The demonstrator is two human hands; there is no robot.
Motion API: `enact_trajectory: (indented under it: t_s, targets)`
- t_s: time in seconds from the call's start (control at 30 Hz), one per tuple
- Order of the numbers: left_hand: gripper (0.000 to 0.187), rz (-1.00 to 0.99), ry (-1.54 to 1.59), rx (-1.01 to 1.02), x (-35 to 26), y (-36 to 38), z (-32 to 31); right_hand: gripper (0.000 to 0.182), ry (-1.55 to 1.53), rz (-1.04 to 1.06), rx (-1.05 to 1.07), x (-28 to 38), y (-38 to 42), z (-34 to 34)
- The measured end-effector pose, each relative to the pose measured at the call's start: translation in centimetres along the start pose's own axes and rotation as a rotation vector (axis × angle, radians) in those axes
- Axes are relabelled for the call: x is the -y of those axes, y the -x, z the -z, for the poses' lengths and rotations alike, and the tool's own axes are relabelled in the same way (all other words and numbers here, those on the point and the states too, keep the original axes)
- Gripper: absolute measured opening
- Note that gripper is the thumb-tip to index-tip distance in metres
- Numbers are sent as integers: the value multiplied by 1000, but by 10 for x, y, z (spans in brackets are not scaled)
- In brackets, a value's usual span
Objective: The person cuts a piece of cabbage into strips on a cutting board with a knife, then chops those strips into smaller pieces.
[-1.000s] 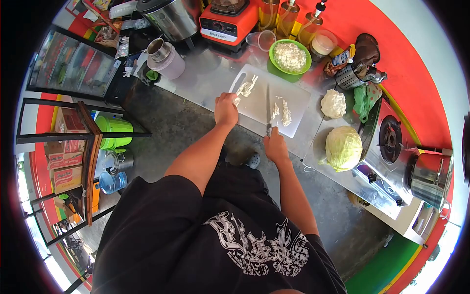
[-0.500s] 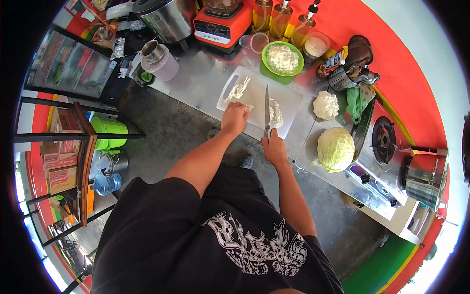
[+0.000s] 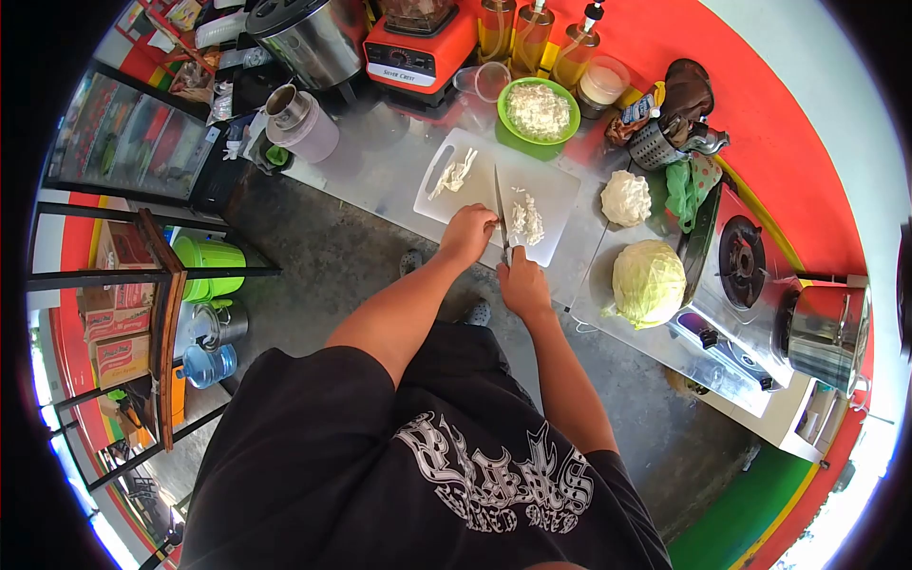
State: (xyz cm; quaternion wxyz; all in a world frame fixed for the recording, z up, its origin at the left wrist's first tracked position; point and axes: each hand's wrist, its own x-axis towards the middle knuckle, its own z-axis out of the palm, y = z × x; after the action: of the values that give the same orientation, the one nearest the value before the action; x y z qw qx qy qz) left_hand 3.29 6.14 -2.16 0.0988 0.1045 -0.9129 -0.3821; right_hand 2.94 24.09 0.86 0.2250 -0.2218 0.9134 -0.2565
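Note:
My right hand [image 3: 524, 284] is closed round the handle of a kitchen knife [image 3: 503, 209], its blade pointing away from me over the white cutting board [image 3: 560, 195]. Just left of the blade, my left hand [image 3: 469, 234] has its fingers curled together at the board's near edge, pinching a small pale piece of cabbage mostly hidden by the fingers. Finely chopped white cabbage [image 3: 528, 218] lies right of the knife. Some longer white strips [image 3: 453, 175] rest at the board's left side.
Behind the board stands a green bowl [image 3: 574, 124] heaped with chopped white pieces. A whole cabbage [image 3: 649, 283] and a whitish lumpy ball [image 3: 626, 199] sit to the right, before the gas stove [image 3: 742, 252]. A red blender [image 3: 418, 55] and oil bottles [image 3: 576, 57] line the back.
The knife and my right hand have moved left, closer to my left hand. The pale piece at my left fingertips is now less visible. The whole view has shifted slightly.

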Motion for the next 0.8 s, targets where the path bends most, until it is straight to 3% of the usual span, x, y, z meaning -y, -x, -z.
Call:
enact_trajectory:
  t_s: [0.17, 0.37, 0.43, 0.57, 0.63, 0.8]
  targets:
    - [11, -5, -24, 12, -5, 3, -3, 35, 153, -68, 11, 18, 7, 5]
    - [14, 156, 37, -42, -6, 4, -9, 50, 332, -197, 148, 25, 3, -6]
    - [12, 143, -14, -28, -6, 3, -8, 30, 337, -186, 81, 30, -2, -2]
    - [7, 144, -37, -17, -3, 1, -8, 31, 316, -147, 89, 38, 0, 12]
    - [7, 174, -69, 17, -8, 0, -4, 44, 291, -173, 145, 40, 2, 14]
    - [7, 176, -62, 20, -11, -3, -2, 37, 239, -243, 95, 44, -4, -5]
